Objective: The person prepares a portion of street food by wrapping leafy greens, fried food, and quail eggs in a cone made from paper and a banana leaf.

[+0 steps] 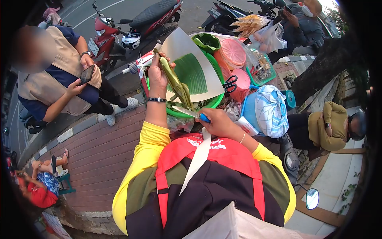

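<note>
My left hand [158, 73] is closed around the upper part of a long leaf-wrapped roll [178, 84], which hangs tilted over the basket with loose leaf ends at the bottom. In my right hand [218, 122] is a knife [185, 112], gripped by its blue handle, its blade pointing left at the lower end of the roll. Behind the roll, a green banana leaf piece [191, 73] lies on a sheet of white paper [175, 43]. Both rest on a bright green basket [218, 100].
Black-handled scissors [230, 84] sit at the basket's right, near pink-lidded tubs [233, 51]. Further right stands a blue container [250, 109] beside a cloth-wrapped bundle [271, 109]. A person with a phone [87, 74] stands left; another person [332, 125] is at right. Motorbikes [153, 18] line the road.
</note>
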The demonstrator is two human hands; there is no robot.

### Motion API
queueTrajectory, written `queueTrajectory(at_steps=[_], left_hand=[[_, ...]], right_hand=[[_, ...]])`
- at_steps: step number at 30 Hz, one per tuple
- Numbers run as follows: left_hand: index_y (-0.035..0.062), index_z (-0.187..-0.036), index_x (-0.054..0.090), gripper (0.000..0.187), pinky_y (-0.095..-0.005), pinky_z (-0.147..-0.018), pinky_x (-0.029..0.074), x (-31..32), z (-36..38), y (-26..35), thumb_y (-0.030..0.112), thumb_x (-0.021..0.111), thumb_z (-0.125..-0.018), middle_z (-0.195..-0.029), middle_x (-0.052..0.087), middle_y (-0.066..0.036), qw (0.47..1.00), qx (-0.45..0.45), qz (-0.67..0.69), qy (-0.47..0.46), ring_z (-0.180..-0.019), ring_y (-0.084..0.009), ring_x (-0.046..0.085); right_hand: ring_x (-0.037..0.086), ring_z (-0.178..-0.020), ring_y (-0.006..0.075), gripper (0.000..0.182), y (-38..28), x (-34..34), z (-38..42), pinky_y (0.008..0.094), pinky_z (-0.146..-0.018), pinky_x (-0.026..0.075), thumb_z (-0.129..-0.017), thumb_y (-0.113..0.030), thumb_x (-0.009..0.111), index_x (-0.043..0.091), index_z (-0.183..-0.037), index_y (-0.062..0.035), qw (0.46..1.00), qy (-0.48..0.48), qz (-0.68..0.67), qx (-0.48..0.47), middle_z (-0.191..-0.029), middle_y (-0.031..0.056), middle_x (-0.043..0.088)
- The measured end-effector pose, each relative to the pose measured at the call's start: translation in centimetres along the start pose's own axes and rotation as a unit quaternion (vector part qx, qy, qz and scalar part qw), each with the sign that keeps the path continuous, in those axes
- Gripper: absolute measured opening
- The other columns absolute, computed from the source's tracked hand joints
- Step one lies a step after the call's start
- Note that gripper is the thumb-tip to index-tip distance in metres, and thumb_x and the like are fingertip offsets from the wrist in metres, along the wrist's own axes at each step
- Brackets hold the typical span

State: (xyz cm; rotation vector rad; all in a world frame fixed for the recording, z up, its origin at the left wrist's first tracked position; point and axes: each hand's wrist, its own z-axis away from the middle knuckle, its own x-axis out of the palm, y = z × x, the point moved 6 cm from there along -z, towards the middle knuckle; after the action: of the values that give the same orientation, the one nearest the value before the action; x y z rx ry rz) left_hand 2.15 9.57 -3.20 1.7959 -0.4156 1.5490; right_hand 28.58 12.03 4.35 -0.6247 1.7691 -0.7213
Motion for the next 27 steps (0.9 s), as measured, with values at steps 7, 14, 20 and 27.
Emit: queueTrajectory(at_steps=[7, 14, 20, 27], left_hand=[[0.0088, -0.126, 0.048, 0.035, -0.0324, -0.066, 0.048, 5.7, 5.8, 0.3, 0.030, 0.042, -0.099, -0.108, 0.050, -0.005, 0.979, -0.040, -0.029, -0.199, -0.092, -0.0202, 0.050], [0.0017, -0.127, 0.046, 0.037, -0.0331, -0.065, 0.057, 6.7, 7.2, -2.7, 0.026, 0.041, -0.099, -0.108, 0.057, -0.005, 0.982, -0.058, -0.077, -0.164, -0.091, -0.0167, 0.060], [0.0033, -0.127, 0.040, 0.046, -0.0310, -0.064, 0.057, 7.2, 8.4, -2.8, 0.038, 0.042, -0.098, -0.100, 0.061, -0.007, 0.981, -0.064, -0.105, -0.149, -0.078, -0.0162, 0.063], [0.0043, -0.117, 0.042, 0.049, -0.0305, -0.051, 0.053, 4.2, 8.5, -4.5, 0.047, 0.048, -0.093, -0.082, 0.051, -0.006, 0.936, -0.087, -0.296, -0.171, -0.057, -0.0137, 0.055]], right_hand=[[0.054, -0.059, 0.0137, 0.017, -2.5, -6.2, -3.0, 0.0260, -0.057, 0.044, -0.080, -0.018, 0.072, 0.066, -0.086, -0.0029, 0.996, -0.071, 0.016, 0.046, -0.067, 0.0058, 0.060], [0.057, -0.052, 0.0106, 0.024, -2.9, -5.2, -11.7, 0.0316, -0.053, 0.045, -0.080, -0.021, 0.071, 0.063, -0.076, 0.0007, 0.995, 0.063, -0.066, 0.050, -0.057, 0.0085, 0.057], [0.043, -0.058, 0.0032, 0.019, 0.4, -4.1, -14.3, 0.0240, -0.052, 0.041, -0.079, -0.016, 0.066, 0.061, -0.076, 0.0022, 0.995, 0.041, -0.048, 0.079, -0.059, -0.0004, 0.053], [0.042, -0.047, 0.0077, 0.020, 11.1, 0.1, -14.7, 0.0261, -0.044, 0.035, -0.081, -0.019, 0.064, 0.061, -0.073, -0.0008, 0.935, 0.036, -0.289, 0.203, -0.056, -0.0005, 0.053]])
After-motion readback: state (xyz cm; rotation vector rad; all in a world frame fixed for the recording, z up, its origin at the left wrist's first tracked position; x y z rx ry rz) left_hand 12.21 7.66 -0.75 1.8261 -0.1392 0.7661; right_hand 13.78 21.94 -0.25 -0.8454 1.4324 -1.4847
